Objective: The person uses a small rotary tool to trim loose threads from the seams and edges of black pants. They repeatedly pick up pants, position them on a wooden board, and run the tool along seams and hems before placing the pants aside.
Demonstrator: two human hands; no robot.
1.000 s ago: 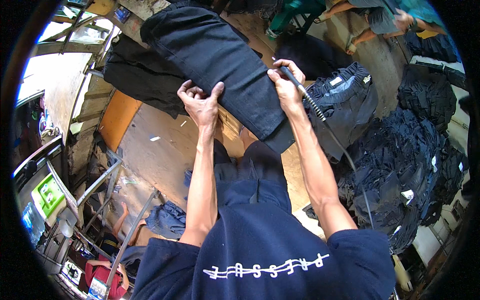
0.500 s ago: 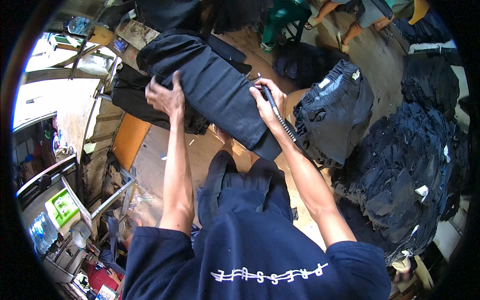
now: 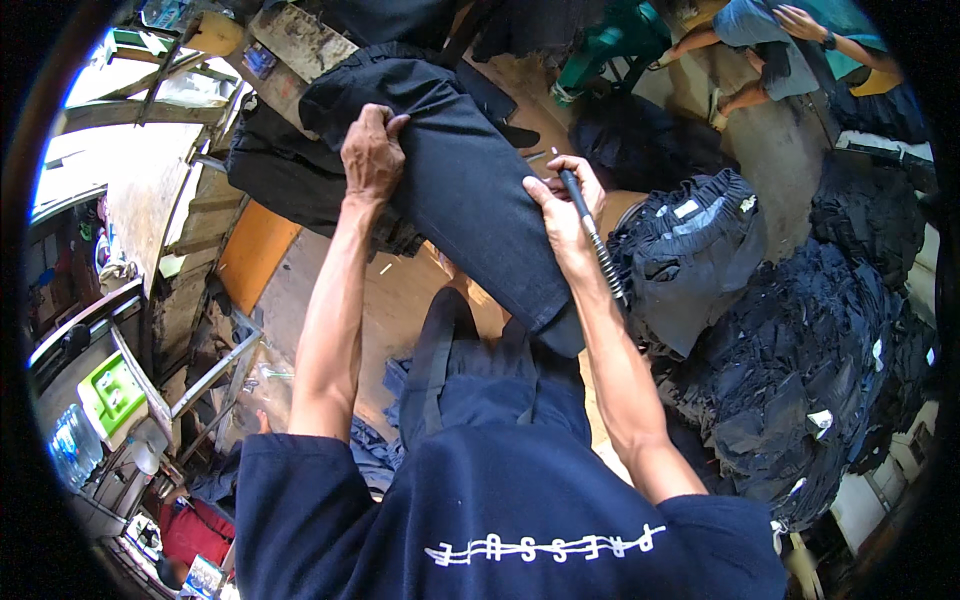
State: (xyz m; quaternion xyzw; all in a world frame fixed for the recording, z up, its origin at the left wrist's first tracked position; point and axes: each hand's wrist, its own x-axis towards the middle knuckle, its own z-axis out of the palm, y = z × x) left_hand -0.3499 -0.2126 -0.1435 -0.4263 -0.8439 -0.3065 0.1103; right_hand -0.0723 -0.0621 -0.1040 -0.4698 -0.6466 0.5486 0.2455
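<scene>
A pair of black trousers [image 3: 455,190] with a gathered waistband lies stretched out before me. Its waist end is at the far side and its leg end hangs over my thighs. My left hand [image 3: 373,158] is closed on the cloth at the left edge, fingers curled. At the right edge, my right hand [image 3: 572,208] grips a black pen-shaped tool [image 3: 574,192] with a thin tip and a coiled sleeve at its rear. That hand's thumb rests against the trousers. More dark garments [image 3: 275,170] lie beneath, to the left.
Stacked dark trousers [image 3: 690,260] stand to my right, beside a large heap of dark clothes [image 3: 810,370]. A green plastic stool [image 3: 615,45] and another person's legs [image 3: 745,95] are at the far right. A metal frame [image 3: 215,375] stands at left, near a water bottle [image 3: 75,445].
My left hand, open and spread before, has moved right and closed on the trousers. My right hand, with the pen-shaped tool, has shifted slightly right and nearer.
</scene>
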